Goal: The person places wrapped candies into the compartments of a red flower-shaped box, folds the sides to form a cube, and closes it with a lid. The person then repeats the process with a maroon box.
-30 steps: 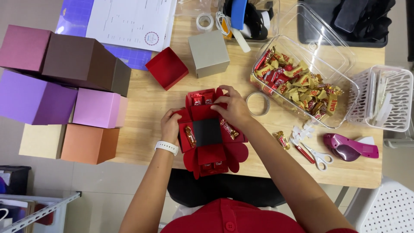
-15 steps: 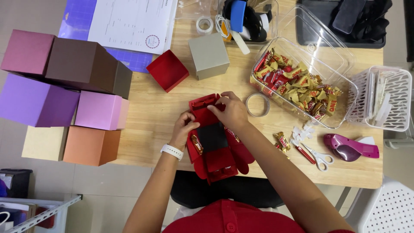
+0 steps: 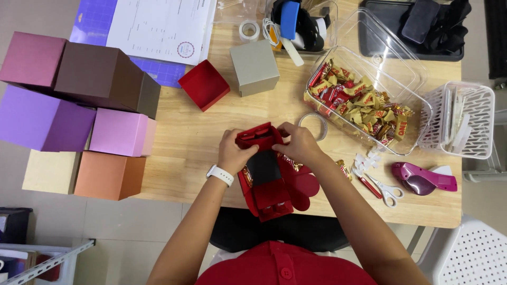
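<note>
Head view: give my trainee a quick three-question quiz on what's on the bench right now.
1. True or false: both hands, left hand and right hand, are on the red fold-out box.
2. What fills the clear plastic tub? A) buttons B) wrapped candies C) ribbons
3. What lies between the scissors and the white basket?

Key: 1 true; 2 B; 3 the magenta tape dispenser.
</note>
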